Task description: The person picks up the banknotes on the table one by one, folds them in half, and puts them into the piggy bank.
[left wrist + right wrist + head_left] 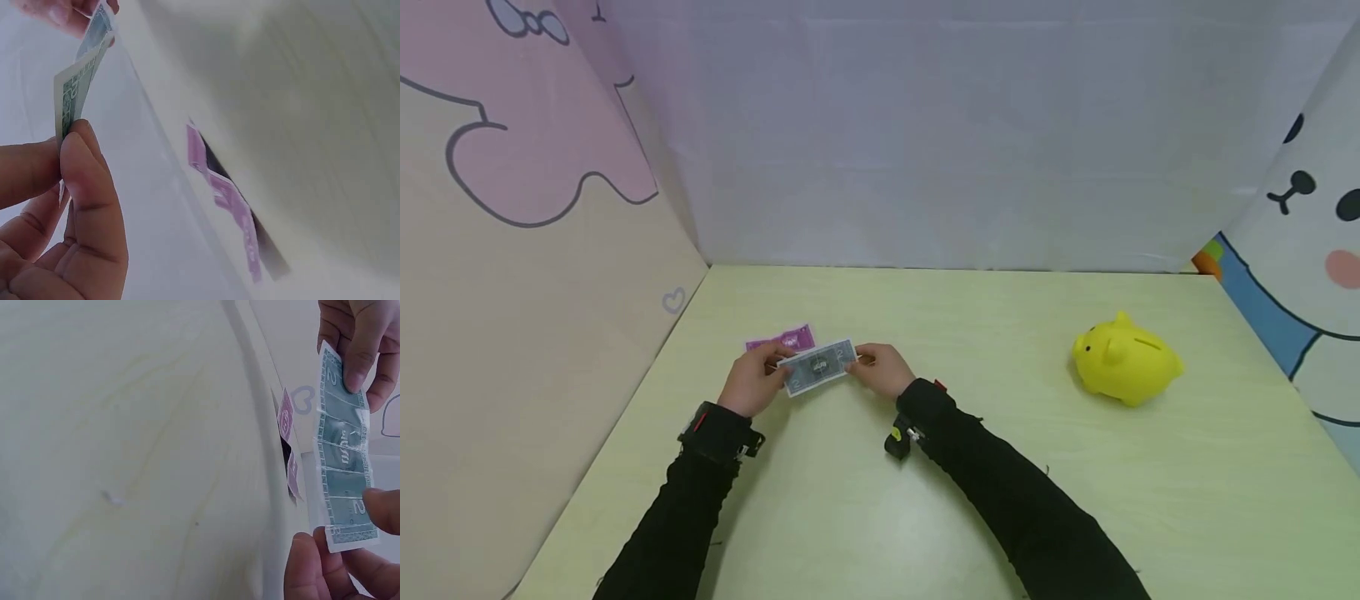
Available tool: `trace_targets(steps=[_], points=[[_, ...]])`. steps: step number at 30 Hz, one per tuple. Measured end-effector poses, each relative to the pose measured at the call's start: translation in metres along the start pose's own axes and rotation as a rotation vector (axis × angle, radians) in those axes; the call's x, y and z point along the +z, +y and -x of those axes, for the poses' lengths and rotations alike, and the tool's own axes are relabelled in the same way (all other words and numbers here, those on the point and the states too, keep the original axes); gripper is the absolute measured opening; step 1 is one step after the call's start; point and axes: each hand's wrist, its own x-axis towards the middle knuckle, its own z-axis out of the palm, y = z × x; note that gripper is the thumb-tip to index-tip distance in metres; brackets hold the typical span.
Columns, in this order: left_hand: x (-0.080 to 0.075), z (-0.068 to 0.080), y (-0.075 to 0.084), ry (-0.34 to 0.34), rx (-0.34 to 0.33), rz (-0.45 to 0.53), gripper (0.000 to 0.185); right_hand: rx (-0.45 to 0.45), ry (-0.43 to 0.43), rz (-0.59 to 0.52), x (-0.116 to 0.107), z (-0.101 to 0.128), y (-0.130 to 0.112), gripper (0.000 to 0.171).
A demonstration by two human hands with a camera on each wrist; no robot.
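Between both hands a green-grey play banknote [820, 367] marked with a 2 is stretched out above the table. My left hand [754, 379] pinches its left end between thumb and fingers, and my right hand [883, 370] pinches the right end. Crease lines run across the note [342, 450] in the right wrist view. Behind the left hand, a pink-purple banknote [797, 337] lies on the table, partly covered in the head view. From the left wrist that pink note [222, 197] looks creased and bent, part of it raised off the surface.
A yellow pig-shaped piggy bank [1126, 360] with a slot in its back stands at the right of the pale wooden table [1000, 500]. White cloth [970, 142] hangs behind the table's far edge, and printed cartoon panels flank both sides.
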Motion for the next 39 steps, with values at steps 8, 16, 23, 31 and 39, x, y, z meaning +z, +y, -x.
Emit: trace_targets(steps=[8, 16, 23, 31, 39], points=[[0.003, 0.001, 0.011, 0.033, 0.036, 0.049, 0.025, -0.02, 0.106, -0.117, -0.009, 0.003, 0.004, 0.02], [0.012, 0.0, 0.022, 0.089, 0.078, 0.095, 0.026, -0.087, 0.079, -0.14, -0.031, 0.017, 0.011, 0.019], [0.022, -0.002, 0.034, 0.091, 0.101, 0.141, 0.025, -0.118, 0.083, -0.152, -0.05, 0.029, 0.015, 0.019], [0.034, -0.005, 0.048, 0.119, 0.173, 0.216, 0.029, -0.124, 0.145, -0.144, -0.068, 0.042, 0.016, 0.017], [0.051, -0.009, 0.064, 0.075, 0.148, 0.3, 0.038, -0.14, 0.185, -0.192, -0.09, 0.055, 0.022, 0.02]])
